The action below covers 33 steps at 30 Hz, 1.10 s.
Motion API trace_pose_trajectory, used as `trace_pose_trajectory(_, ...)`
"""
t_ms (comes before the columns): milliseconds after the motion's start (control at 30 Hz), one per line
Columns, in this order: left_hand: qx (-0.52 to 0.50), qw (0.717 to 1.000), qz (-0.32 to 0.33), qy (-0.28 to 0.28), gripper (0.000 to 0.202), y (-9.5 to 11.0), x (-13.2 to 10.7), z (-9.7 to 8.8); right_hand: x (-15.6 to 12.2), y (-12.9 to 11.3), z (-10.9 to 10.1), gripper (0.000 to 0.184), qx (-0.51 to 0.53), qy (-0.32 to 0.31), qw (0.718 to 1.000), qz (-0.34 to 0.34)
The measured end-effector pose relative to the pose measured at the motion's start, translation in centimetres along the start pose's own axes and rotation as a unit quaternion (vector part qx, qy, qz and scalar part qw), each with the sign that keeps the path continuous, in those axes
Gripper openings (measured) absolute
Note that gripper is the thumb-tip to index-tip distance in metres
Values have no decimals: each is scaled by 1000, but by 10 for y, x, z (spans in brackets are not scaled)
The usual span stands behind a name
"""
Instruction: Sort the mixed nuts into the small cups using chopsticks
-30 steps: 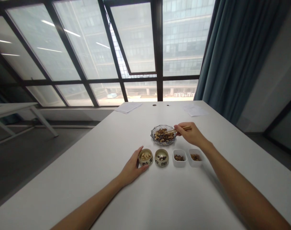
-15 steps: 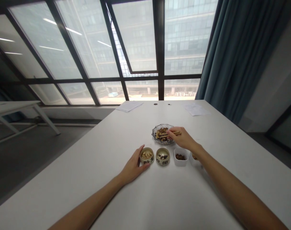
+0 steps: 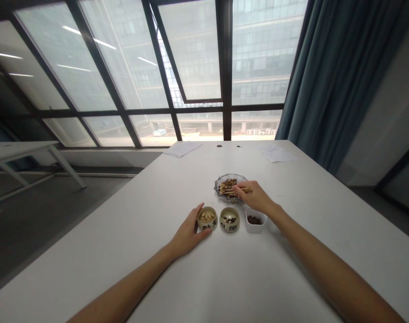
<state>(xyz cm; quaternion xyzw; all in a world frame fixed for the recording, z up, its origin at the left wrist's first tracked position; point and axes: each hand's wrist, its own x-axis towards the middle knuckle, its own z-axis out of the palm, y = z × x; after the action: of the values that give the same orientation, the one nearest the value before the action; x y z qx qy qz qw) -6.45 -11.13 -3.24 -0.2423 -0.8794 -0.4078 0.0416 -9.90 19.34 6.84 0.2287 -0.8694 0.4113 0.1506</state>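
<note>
My left hand point(image 3: 188, 232) curls around the left side of a small tan bowl of pale nuts point(image 3: 207, 218) on the white table point(image 3: 130, 233). My right hand point(image 3: 254, 196) grips a pair of wooden chopsticks point(image 3: 232, 190), whose tips lie in a glass dish of mixed nuts point(image 3: 228, 185). Beside the first bowl stands a second tan bowl with dark seeds point(image 3: 229, 219), then a white square cup with brown nuts point(image 3: 254, 221). My right wrist hides anything further right.
Sheets of paper lie at the table's far end, one on the left point(image 3: 181, 148) and one on the right point(image 3: 277, 154). Large windows rise behind, and a teal curtain point(image 3: 328, 80) hangs to the right. Another white table point(image 3: 19, 150) stands at the far left.
My right hand moved left and nearer, sweeping the chopsticks over the glass dish; its wrist now covers the rightmost white cup. My left hand stayed on the tan bowl.
</note>
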Motion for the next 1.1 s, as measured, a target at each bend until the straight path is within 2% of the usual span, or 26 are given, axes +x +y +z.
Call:
trace_pose_trajectory(300, 3, 1000, -5, -6, 86, 1, 0, 0, -2, -6, -8, 44, 64, 28, 997, 33)
trace_pose_trajectory(533, -4, 1000, -4, -8, 86, 1, -1, 0, -12, -43, -37, 43, 69, 48, 996, 8)
trace_pose_trajectory(667, 0, 1000, -2, -8, 87, -2, -1, 1, -25, -73, -44, 42, 78, 20, 997, -9)
trace_pose_trajectory(800, -15, 1000, 12, 14, 86, -4, -1, 2, -36, -93, -39, 39, 107, -36, 994, -6)
trace_pose_trajectory(967, -40, 998, -11, 36, 91, -6, 1, 4, -39, -100, -29, 38, 77, -87, 993, -15)
trace_pose_trajectory(1100, -50, 998, -24, 37, 79, -5, 1, 4, -38, -100, -27, 33, 82, -100, 991, -16)
